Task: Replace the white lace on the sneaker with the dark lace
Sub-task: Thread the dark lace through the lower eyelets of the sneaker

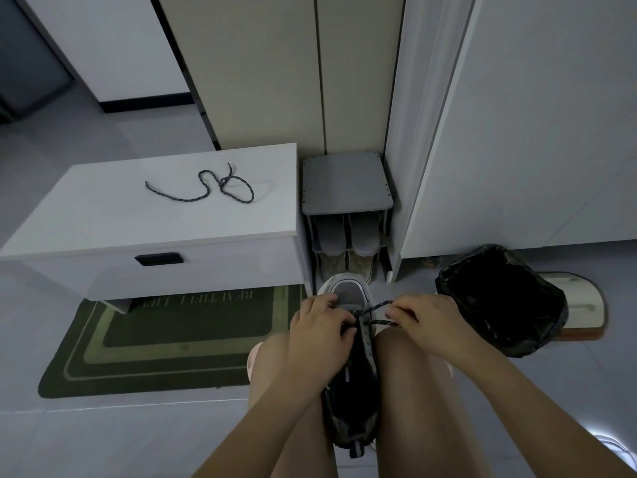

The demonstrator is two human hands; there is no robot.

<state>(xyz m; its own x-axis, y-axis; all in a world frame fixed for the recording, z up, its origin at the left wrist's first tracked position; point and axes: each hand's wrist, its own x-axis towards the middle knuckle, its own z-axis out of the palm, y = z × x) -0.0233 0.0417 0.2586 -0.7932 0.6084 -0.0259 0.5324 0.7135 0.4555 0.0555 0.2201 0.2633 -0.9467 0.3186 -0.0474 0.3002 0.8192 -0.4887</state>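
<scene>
A grey and black sneaker (350,294) stands between my knees, toe pointing away from me. A dark speckled lace (374,309) runs through its front eyelets. My left hand (319,326) rests on the left side of the shoe, fingers curled at the eyelets and gripping the lace there. My right hand (420,317) pinches the lace end on the right and holds it out sideways. A second dark lace (220,188) lies loosely knotted on top of the white drawer cabinet (103,222). No white lace is in view.
A bin lined with a black bag (499,301) stands right of the shoe. A small grey shoe rack (348,208) with slippers stands just past the toe. A green doormat (165,343) lies on the floor at the left, partly under the cabinet.
</scene>
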